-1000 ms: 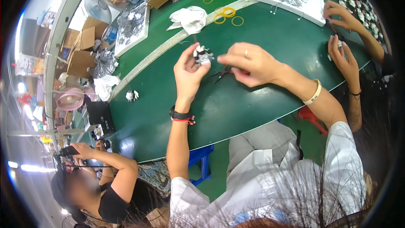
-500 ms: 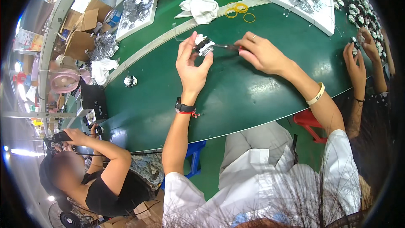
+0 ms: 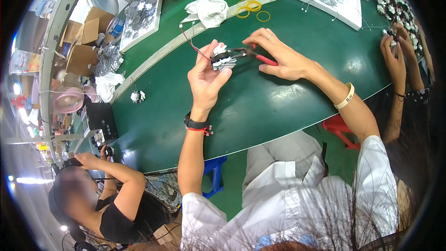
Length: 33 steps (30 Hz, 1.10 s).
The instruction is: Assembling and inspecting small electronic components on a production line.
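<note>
In my left hand [image 3: 205, 85] is a small black, white and silver assembly [image 3: 223, 59], pinched between thumb and fingers above the green table. A thin red and dark wire [image 3: 191, 42] with a white connector rises from it past my fingertips. My right hand [image 3: 289, 59] is wrapped round red-handled pliers [image 3: 266, 60], whose handles are spread apart. The pliers' dark jaws point left and meet the right side of the assembly; whether they grip any part of it I cannot tell.
A similar small assembly [image 3: 137, 96] lies left on the green table [image 3: 260, 116]. A white cloth [image 3: 207, 12], yellow rubber bands [image 3: 251, 6] and a white foam tray [image 3: 346, 13] of parts lie beyond. Co-workers sit on both sides; another person's hands [image 3: 395, 58] work at the right.
The pliers' handles have spread and their jaws now reach the assembly more plainly. The assembly has turned in my left hand, and its red wire now stands up. The whole view has shifted slightly.
</note>
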### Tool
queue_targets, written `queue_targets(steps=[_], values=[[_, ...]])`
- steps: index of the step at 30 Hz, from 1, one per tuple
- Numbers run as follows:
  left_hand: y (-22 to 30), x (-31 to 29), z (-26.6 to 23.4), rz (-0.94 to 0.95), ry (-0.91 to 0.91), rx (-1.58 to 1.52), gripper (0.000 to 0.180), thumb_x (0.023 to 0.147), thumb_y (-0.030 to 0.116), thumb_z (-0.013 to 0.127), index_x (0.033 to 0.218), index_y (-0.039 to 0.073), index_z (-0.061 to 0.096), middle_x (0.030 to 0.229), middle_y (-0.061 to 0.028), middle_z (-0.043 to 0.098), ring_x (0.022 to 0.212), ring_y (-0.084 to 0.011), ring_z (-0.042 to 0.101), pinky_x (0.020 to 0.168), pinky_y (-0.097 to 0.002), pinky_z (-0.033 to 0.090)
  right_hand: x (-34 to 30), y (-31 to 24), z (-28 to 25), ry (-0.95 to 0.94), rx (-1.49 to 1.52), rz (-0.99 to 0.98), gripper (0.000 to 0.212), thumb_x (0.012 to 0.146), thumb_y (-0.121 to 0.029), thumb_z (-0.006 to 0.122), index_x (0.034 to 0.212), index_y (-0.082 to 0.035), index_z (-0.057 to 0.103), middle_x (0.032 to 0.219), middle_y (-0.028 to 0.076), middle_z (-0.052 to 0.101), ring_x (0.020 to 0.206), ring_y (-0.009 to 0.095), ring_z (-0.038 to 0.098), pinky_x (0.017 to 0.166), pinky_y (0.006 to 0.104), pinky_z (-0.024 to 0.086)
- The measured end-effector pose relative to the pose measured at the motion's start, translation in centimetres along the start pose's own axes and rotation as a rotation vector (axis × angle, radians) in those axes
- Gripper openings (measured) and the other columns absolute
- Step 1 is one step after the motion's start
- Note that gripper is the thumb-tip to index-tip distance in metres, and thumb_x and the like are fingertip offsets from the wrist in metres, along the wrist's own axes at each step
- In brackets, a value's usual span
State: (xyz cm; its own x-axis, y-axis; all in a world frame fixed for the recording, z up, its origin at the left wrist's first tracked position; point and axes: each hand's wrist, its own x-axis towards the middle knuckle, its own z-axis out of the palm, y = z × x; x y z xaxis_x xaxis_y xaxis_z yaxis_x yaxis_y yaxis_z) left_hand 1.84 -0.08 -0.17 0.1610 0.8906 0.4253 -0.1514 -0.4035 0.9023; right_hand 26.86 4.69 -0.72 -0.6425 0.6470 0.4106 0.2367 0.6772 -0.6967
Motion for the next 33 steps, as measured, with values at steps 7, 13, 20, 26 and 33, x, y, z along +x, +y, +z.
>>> queue_targets(steps=[7, 13, 20, 26, 33], values=[[-0.2, -0.2, 0.0, -0.053, 0.000, -0.048, 0.071, 0.085, 0.002, 0.071, 0.149, -0.006, 0.042, 0.140, -0.0211, 0.056, 0.112, -0.0226, 0.063, 0.093, -0.0386, 0.056, 0.0, 0.0, -0.2, -0.041, 0.079, -0.030, 0.077, 0.066, 0.001, 0.062, 0.141, -0.004, 0.049, 0.130, 0.014, 0.044, 0.125, 0.033, 0.043, 0.113, 0.0412, 0.033], [-0.4, -0.1, 0.1, -0.071, 0.013, -0.071, 0.071, 0.086, 0.002, 0.071, 0.149, -0.006, 0.041, 0.141, -0.0205, 0.055, 0.112, -0.0213, 0.063, 0.093, -0.0373, 0.056, -0.2, 0.4, -0.1, 0.023, 0.025, -0.067, 0.072, 0.065, 0.002, 0.059, 0.137, -0.007, 0.055, 0.131, 0.014, 0.045, 0.126, 0.034, 0.041, 0.111, 0.0412, 0.036], [-0.6, -0.2, 0.8, -0.067, 0.094, -0.077, 0.068, 0.085, -0.003, 0.072, 0.147, -0.009, 0.043, 0.142, -0.0199, 0.053, 0.124, -0.0249, 0.057, 0.103, -0.0377, 0.050, -0.2, 0.5, 0.9, 0.134, 0.021, -0.101, 0.071, 0.062, 0.003, 0.057, 0.133, -0.003, 0.059, 0.127, 0.015, 0.047, 0.123, 0.034, 0.044, 0.112, 0.0420, 0.035], [-0.4, -0.2, 0.5, -0.049, 0.079, -0.009, 0.066, 0.085, -0.005, 0.071, 0.145, -0.009, 0.045, 0.143, -0.0169, 0.051, 0.128, -0.0252, 0.055, 0.106, -0.0375, 0.048, -0.3, 0.2, 1.3, 0.171, 0.002, -0.123, 0.070, 0.062, 0.002, 0.058, 0.131, -0.002, 0.059, 0.126, 0.015, 0.048, 0.122, 0.034, 0.044, 0.111, 0.0418, 0.035], [-0.7, -0.3, 1.2, -0.043, 0.063, 0.002, 0.065, 0.086, -0.004, 0.071, 0.145, -0.008, 0.046, 0.143, -0.0167, 0.050, 0.128, -0.0250, 0.054, 0.105, -0.0370, 0.049, -0.3, 0.4, 2.1, 0.282, -0.135, -0.159, 0.060, 0.065, -0.002, 0.064, 0.125, -0.004, 0.062, 0.122, 0.017, 0.053, 0.117, 0.036, 0.049, 0.105, 0.0448, 0.043]])
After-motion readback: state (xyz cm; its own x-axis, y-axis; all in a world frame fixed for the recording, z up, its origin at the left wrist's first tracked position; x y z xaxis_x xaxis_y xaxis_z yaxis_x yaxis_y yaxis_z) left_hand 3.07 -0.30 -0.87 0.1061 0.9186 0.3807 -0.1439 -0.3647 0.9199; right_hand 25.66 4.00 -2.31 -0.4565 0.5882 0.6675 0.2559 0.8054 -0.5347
